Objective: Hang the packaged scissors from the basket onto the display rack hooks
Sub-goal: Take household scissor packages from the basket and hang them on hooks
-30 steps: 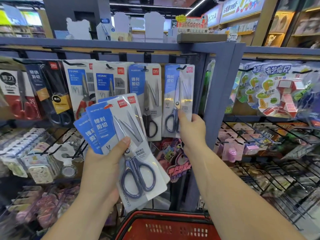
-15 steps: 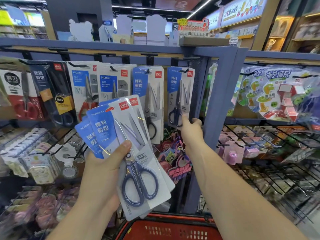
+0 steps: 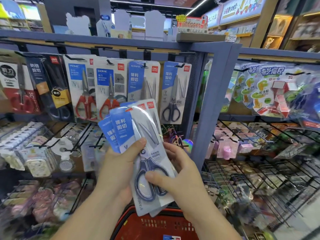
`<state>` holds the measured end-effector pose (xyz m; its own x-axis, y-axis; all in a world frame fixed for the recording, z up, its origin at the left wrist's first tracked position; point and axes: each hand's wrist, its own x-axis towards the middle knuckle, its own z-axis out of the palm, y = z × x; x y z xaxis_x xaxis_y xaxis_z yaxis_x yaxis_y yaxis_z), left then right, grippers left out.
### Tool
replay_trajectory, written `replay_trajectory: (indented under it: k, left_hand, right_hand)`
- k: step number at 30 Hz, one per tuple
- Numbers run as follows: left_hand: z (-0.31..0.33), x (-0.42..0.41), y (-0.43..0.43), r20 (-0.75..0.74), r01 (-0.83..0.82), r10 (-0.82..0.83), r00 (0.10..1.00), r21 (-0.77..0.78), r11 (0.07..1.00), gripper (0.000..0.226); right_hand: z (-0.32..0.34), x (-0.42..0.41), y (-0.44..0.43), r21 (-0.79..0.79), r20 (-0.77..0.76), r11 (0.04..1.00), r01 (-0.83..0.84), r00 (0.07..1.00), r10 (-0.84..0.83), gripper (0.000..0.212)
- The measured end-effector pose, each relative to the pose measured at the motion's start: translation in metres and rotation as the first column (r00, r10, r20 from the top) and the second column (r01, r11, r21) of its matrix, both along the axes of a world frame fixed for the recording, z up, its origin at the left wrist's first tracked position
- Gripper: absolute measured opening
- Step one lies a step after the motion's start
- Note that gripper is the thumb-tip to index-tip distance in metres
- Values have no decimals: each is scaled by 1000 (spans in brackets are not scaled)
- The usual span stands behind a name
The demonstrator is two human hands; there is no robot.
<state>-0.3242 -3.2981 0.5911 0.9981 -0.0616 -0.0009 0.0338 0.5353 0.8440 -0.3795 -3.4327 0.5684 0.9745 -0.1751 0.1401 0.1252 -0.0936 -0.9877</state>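
Note:
My left hand (image 3: 119,168) holds a fanned stack of blue-and-white scissor packs (image 3: 136,135) in front of the rack. My right hand (image 3: 180,177) pinches the front pack at its dark blue handles, thumb on the blister. One matching pack (image 3: 174,92) hangs on the rightmost hook (image 3: 180,65) of the top rail, beside another blue pack (image 3: 143,80). The red basket (image 3: 155,226) sits low in the middle, below both hands.
Red-handled and black scissor packs (image 3: 86,89) fill the hooks to the left. A blue upright post (image 3: 213,104) bounds the section on the right, with toy packs (image 3: 270,90) beyond it. Wire hooks with small goods stick out below.
My right hand has let go of the pack hanging on the rightmost hook and come down to the stack. My left hand has moved the stack toward the middle.

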Motion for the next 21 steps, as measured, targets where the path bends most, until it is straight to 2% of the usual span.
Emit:
replay_trajectory:
  k: [2, 7, 10, 15, 21]
  left_hand:
    - [-1, 0, -3, -34, 41, -41, 999, 3, 999, 32]
    - [-4, -3, -6, -83, 86, -86, 993, -9, 996, 47]
    - [-8, -5, -5, -89, 76, -78, 993, -24, 997, 32]
    - [-16, -3, -3, -57, 13, -15, 998, -33, 999, 25]
    - [-21, 6, 3, -30, -65, 67, 997, 61, 996, 36]
  right_hand:
    - [-4, -1, -1, 65, 9, 997, 29, 1000, -29, 60]
    - [-10, 0, -3, 206, 29, 973, 100, 994, -108, 25]
    - [-15, 2, -3, 296, 37, 943, 148, 985, -167, 12]
    - [-19, 8, -6, 457, 11, 871, 184, 977, -212, 19]
    - [-7, 13, -17, 461, 72, 877, 134, 980, -187, 27]
